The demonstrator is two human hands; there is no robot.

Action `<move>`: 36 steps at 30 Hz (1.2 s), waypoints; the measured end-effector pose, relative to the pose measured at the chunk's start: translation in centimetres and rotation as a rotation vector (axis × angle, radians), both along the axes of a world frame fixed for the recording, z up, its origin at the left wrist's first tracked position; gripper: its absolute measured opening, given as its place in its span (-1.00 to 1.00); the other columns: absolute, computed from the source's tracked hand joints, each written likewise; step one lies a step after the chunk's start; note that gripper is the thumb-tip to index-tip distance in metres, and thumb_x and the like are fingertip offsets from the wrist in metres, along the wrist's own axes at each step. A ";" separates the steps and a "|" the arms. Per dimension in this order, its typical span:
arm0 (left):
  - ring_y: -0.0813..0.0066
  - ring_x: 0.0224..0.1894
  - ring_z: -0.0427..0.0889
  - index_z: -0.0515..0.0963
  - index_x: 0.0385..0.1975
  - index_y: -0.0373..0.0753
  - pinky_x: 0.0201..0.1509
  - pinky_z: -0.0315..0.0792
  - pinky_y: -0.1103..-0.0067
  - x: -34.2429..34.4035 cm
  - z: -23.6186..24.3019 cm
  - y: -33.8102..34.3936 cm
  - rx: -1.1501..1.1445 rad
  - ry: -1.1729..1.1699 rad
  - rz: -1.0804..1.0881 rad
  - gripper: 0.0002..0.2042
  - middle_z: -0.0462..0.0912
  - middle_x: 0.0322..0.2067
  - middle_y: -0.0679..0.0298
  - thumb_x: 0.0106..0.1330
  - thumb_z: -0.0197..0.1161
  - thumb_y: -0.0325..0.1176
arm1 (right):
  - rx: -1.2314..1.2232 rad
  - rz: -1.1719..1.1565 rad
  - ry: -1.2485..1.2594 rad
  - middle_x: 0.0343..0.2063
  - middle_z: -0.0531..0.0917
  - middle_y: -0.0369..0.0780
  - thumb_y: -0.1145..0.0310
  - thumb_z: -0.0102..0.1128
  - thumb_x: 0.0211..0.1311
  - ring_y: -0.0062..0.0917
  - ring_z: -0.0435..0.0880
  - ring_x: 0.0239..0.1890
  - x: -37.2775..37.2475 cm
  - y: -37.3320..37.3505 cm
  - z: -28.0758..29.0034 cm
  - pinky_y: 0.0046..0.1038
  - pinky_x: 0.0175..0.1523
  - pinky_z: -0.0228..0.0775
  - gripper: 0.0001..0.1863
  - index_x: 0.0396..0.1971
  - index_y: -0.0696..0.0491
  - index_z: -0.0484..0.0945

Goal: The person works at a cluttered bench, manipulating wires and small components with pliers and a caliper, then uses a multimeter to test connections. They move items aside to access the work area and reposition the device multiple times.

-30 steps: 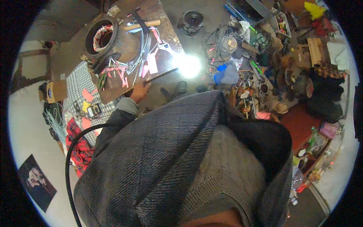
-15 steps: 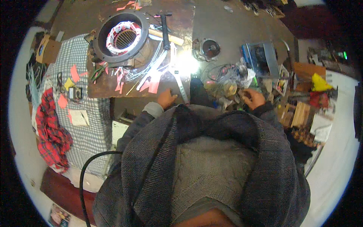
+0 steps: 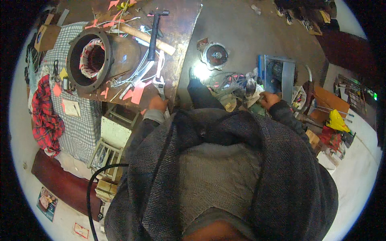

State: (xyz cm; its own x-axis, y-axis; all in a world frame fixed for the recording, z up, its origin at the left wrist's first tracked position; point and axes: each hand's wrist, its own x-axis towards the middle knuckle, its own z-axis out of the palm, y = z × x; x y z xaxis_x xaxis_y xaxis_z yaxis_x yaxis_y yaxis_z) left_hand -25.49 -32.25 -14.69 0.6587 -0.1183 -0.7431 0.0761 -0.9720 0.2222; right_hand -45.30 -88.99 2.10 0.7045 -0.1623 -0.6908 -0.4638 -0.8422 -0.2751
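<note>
My left hand (image 3: 158,103) rests at the front edge of the wooden tabletop (image 3: 169,76), beside an adjustable wrench (image 3: 159,85). Its fingers are blurred, so I cannot tell whether they are curled on anything. Over a heap of cloudy plastic bags and loose bits (image 3: 237,86) is my right hand (image 3: 271,100). Its thumb and forefinger look apart, with nothing visible between them. A motor stator housing (image 3: 89,59) lies on the tabletop to the left, with white-and-red bound windings (image 3: 85,60) inside its round mouth. A black-handled hammer (image 3: 153,38) lies behind the wrench.
A round metal motor end cover (image 3: 215,55) sits on the floor. At right is a blue and grey metal box (image 3: 277,74). Pink paper pieces (image 3: 138,92), white strips and a wooden stick (image 3: 148,39) litter the tabletop. A red plaid cloth (image 3: 46,116) hangs at left.
My view has shifted to the right, so the tabletop and stator housing sit further left. Both hands stay low near the same places; the right hand's fingers have shifted slightly.
</note>
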 end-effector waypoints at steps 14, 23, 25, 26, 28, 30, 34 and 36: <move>-0.27 0.05 0.64 0.40 0.21 -0.38 0.15 0.53 0.11 -1.5 1.2 1.2 -0.080 -0.171 0.227 -0.31 0.64 0.00 -0.26 0.18 0.41 -0.06 | 0.085 0.105 -0.042 -0.35 0.77 -0.08 0.07 0.35 0.22 -0.12 0.77 -0.23 3.4 -4.5 0.7 -0.11 -0.12 0.61 -0.53 0.01 0.06 0.66; -0.27 -0.10 0.65 0.51 -0.02 -0.35 -0.03 0.52 0.05 -1.6 0.0 5.1 -0.299 -0.199 0.136 -0.56 0.65 -0.16 -0.28 0.28 0.36 -0.13 | -0.042 0.121 -0.085 -0.27 0.76 -0.02 0.02 0.35 0.17 -0.03 0.74 -0.19 10.1 -3.1 3.7 -0.05 -0.08 0.59 -0.52 0.03 -0.04 0.67; -0.25 -0.19 0.67 0.52 -0.07 -0.33 -0.13 0.52 0.03 -1.8 -1.0 7.3 -0.334 -0.234 -0.160 -0.63 0.66 -0.22 -0.26 0.32 0.33 -0.16 | -0.118 0.182 -0.110 -0.21 0.74 -0.02 0.12 0.35 0.19 -0.04 0.73 -0.17 12.0 -1.7 4.7 -0.07 -0.06 0.59 -0.50 0.12 -0.04 0.62; -0.20 -0.28 0.67 0.53 -0.10 -0.32 -0.24 0.50 0.05 -1.5 -1.6 8.2 -0.399 -0.169 -0.177 -0.66 0.67 -0.28 -0.22 0.34 0.32 -0.17 | -0.071 0.142 -0.138 -0.22 0.73 -0.01 0.17 0.34 0.19 -0.06 0.73 -0.16 13.1 -1.1 5.2 -0.08 -0.06 0.59 -0.52 0.11 -0.01 0.62; -0.12 -0.39 0.67 0.54 -0.14 -0.30 -0.35 0.48 0.08 -0.3 -2.0 9.6 -0.497 -0.027 -0.209 -0.70 0.67 -0.35 -0.17 0.37 0.30 -0.17 | -0.031 0.243 -0.314 -0.13 0.73 0.01 0.24 0.31 0.23 -0.07 0.72 -0.07 15.2 0.5 6.2 -0.14 0.03 0.58 -0.55 0.10 0.09 0.61; -0.10 -0.40 0.66 0.54 -0.15 -0.30 -0.37 0.46 0.10 1.9 -1.9 9.4 -0.486 0.052 -0.210 -0.70 0.66 -0.37 -0.15 0.37 0.30 -0.16 | -0.002 0.077 -0.225 -0.06 0.71 0.04 0.24 0.32 0.26 -0.06 0.71 0.01 16.1 1.8 7.6 -0.15 0.11 0.55 -0.57 0.07 0.15 0.61; -0.04 -0.43 0.64 0.54 -0.18 -0.30 -0.41 0.43 0.14 8.8 -1.0 4.1 -0.368 0.063 -0.084 -0.70 0.64 -0.41 -0.11 0.38 0.29 -0.15 | 0.016 -0.001 -0.204 -0.06 0.72 0.03 0.19 0.31 0.27 -0.07 0.72 0.00 13.3 1.2 7.9 -0.15 0.10 0.56 -0.55 0.08 0.13 0.61; -0.02 -0.45 0.63 0.54 -0.20 -0.29 -0.42 0.42 0.16 11.1 -0.2 1.0 -0.329 0.062 -0.054 -0.70 0.63 -0.43 -0.10 0.39 0.29 -0.14 | 0.060 -0.052 -0.300 -0.10 0.74 0.01 0.19 0.30 0.27 -0.08 0.74 -0.03 9.4 -1.2 5.9 -0.13 0.06 0.58 -0.54 0.10 0.10 0.61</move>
State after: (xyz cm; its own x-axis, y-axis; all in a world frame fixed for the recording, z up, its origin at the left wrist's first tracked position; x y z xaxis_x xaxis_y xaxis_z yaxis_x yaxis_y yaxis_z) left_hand -14.34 -31.30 -14.88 0.5994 -0.3923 -0.6977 0.0494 -0.8519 0.5214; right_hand -35.90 -90.16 8.02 0.8704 -0.1688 -0.4626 -0.3964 -0.7975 -0.4548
